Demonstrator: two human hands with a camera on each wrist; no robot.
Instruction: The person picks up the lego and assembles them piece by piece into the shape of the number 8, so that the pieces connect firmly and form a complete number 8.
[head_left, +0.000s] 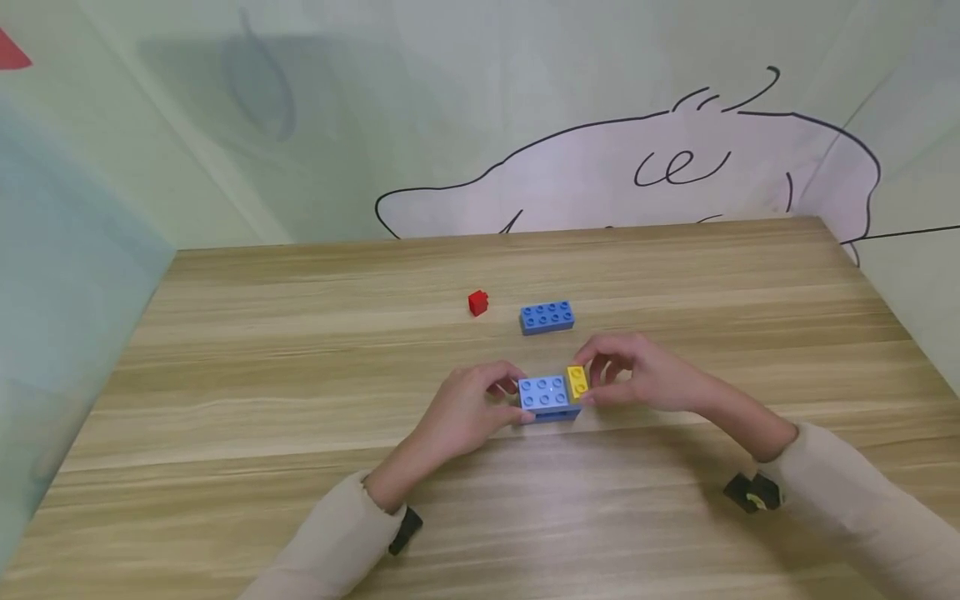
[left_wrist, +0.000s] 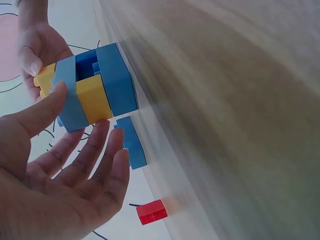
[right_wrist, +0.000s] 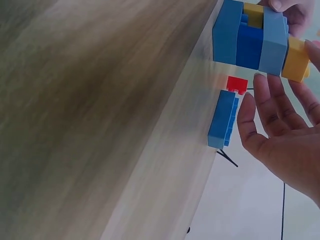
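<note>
Left hand [head_left: 474,408]: your fingers grip the stacked blue-and-yellow plastic block [head_left: 543,393], on wood-grain table [head_left: 300,358].
Right hand [head_left: 648,375]: your fingers pinch the yellow two-stud plastic brick [head_left: 577,382], atop block's right end.

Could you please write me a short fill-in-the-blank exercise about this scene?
1. The two-stud brick pinched by the right hand is ____.
2. The left hand holds a light blue brick that shows ____ uncovered studs in the head view.
3. The loose blue brick on the table has ____ studs on top.
4. In the head view, the small loose brick left of that one is ____.

Missing words: yellow; six; eight; red.
</note>
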